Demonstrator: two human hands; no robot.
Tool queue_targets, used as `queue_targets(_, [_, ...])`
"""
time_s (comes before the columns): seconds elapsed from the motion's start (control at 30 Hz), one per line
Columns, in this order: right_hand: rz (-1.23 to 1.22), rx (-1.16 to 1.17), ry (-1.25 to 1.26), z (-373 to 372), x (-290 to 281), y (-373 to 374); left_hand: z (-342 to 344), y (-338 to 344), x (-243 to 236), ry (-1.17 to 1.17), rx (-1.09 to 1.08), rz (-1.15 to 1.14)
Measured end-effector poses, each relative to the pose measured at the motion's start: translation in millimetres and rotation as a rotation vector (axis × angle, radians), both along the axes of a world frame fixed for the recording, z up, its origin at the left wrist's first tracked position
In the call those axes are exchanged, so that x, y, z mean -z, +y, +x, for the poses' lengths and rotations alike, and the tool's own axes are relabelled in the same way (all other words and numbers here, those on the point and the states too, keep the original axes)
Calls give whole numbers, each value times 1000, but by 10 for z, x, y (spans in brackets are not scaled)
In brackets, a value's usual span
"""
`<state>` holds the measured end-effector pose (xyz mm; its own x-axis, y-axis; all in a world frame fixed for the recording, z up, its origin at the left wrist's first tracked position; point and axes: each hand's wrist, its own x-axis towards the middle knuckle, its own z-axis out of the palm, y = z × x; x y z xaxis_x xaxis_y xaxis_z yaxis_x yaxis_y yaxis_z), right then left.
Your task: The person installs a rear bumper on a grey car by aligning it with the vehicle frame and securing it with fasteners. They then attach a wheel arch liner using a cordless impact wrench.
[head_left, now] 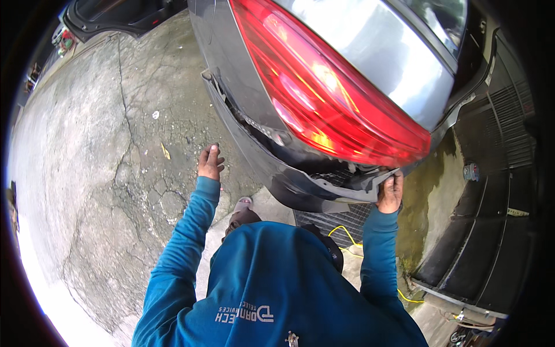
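Observation:
The grey car's red tail light (341,104) fills the upper middle. Below it the rear bumper (283,185) hangs away from the body, leaving a dark gap. My right hand (391,192) grips the bumper's loose end just under the lamp's lower corner. My left hand (211,162) is raised out to the left, apart from the bumper, with its fingers curled and pressed together; whether the small dark bit at their tips is a held thing, I cannot make out.
Cracked concrete (104,191) spreads on the left, with an open dark car door (110,14) at top left. A metal grate (315,220) and yellow cable (341,230) lie below the bumper. Dark panels (480,225) line the right side. My sandalled foot (243,205) shows below.

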<state>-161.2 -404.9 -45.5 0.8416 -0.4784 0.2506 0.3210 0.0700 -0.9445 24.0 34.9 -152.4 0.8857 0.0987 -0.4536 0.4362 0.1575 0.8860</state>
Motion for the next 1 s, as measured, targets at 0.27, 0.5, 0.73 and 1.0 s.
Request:
queue_targets(0.27, [52, 288, 16, 314, 90, 283, 1251, 352, 516, 242, 79, -9])
queue_targets(0.5, [-125, 601, -75, 156, 202, 793, 1991, 331, 834, 309, 67, -53])
queue_targets(0.73, [212, 754, -157, 272, 551, 1060, 2536, 191, 1144, 338, -50, -90])
queue_targets(1.0, [199, 869, -171, 571, 589, 954, 3129, 399, 1587, 239, 108, -249])
